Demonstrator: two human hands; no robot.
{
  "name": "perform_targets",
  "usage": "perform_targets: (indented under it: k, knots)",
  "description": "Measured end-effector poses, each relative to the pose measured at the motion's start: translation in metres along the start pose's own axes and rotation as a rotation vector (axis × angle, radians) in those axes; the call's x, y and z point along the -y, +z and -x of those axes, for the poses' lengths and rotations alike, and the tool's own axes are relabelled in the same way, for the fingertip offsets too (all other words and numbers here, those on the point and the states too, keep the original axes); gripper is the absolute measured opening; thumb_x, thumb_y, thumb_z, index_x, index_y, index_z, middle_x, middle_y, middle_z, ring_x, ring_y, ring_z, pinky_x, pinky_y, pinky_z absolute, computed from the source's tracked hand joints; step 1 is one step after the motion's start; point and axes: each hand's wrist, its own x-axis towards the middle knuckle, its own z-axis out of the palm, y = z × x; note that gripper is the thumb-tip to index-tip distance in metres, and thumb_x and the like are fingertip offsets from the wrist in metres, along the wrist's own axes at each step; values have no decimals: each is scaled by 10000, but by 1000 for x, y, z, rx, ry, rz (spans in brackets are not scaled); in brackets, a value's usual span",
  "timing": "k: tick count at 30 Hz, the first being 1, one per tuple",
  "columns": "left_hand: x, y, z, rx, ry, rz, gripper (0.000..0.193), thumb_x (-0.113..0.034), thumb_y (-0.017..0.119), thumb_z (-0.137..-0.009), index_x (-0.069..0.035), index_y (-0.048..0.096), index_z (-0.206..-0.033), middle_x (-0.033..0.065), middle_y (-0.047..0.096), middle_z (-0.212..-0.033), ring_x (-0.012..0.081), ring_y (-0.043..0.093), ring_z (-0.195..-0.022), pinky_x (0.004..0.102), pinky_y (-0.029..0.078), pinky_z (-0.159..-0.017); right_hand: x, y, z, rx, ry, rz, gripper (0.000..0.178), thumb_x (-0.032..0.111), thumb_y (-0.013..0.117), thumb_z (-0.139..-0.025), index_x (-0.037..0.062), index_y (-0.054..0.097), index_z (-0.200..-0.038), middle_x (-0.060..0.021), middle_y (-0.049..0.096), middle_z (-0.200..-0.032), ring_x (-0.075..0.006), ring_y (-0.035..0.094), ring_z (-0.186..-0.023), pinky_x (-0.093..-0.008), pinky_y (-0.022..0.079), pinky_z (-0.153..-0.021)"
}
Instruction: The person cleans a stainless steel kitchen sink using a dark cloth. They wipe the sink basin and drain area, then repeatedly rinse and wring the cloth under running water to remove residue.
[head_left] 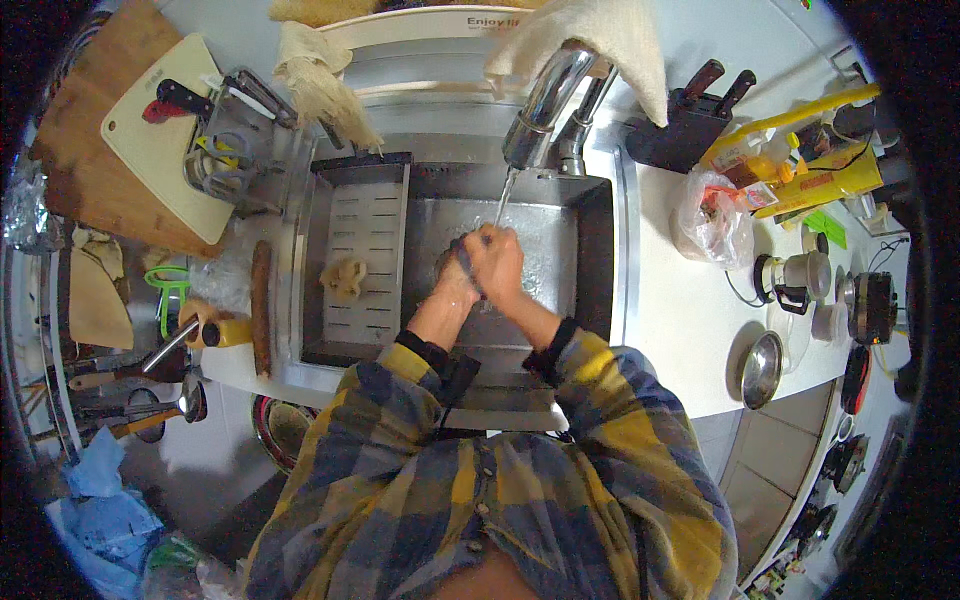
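Observation:
Water (505,193) runs from the chrome faucet (542,110) onto my two hands, which are pressed together over the steel sink basin (547,300). My right hand (503,262) is closed, its fingers curled over the top of my left hand (451,284). The left hand is closed too, with its fingers largely hidden under the right. A narrow strip of dark blue-grey material (465,262) shows between the hands; its kind cannot be made out. Left of the basin, a crumpled tan sponge-like piece (343,279) rests on the slotted steel drain tray (362,215).
Cloths (318,80) hang behind the sink and over the faucet. A cutting board (165,140) and a utensil holder (240,145) stand at left. On the right counter are a knife block (672,135), a plastic bag (710,225) and a metal bowl (762,370).

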Motion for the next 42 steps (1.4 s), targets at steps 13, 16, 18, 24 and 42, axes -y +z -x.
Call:
perform_targets:
  k: [13, 16, 18, 24, 42]
  knots:
    - [2, -26, -17, -409, 219, 17, 254, -255, 535, -872, -38, 569, -999, 71, 597, -953, 209, 594, -827, 357, 494, -683, 2, 1, 19, 92, 222, 67, 347, 335, 566, -801, 3, 650, -743, -265, 616, -763, -436, 609, -741, -479, 489, -679]
    - [-3, -62, -39, -394, 210, -7, 288, -269, 535, -885, -25, 563, -1034, 76, 597, -976, 213, 597, -846, 349, 495, -695, 10, 9, 14, 51, 155, 142, 348, 337, 565, -805, 5, 646, -738, -252, 622, -763, -429, 613, -753, -488, 489, -694]
    - [-5, -55, -40, -355, 125, -75, 292, -283, 506, -899, -37, 569, -1044, 70, 608, -976, 217, 605, -848, 353, 500, -711, 4, 16, -5, 52, 128, 239, 355, 349, 554, -811, 12, 650, -751, -243, 627, -767, -422, 616, -757, -488, 491, -694]
    - [-27, 12, 4, -274, 83, -51, 394, -367, 316, -956, -100, 580, -1074, 73, 642, -1024, 261, 617, -927, 411, 495, -824, 1, 19, -47, 170, 105, 439, 458, 447, 465, -854, 36, 664, -823, -233, 640, -793, -411, 624, -770, -484, 495, -698]
    - [-31, 62, 52, -353, -277, -188, 656, -628, 448, -819, -138, 451, -1255, 123, 507, -1253, 382, 490, -1126, 564, 336, -988, -1, -46, -26, 470, 60, -273, 242, 240, 594, -866, 5, 631, -909, -72, 628, -726, -156, 553, -660, -341, 452, -635]
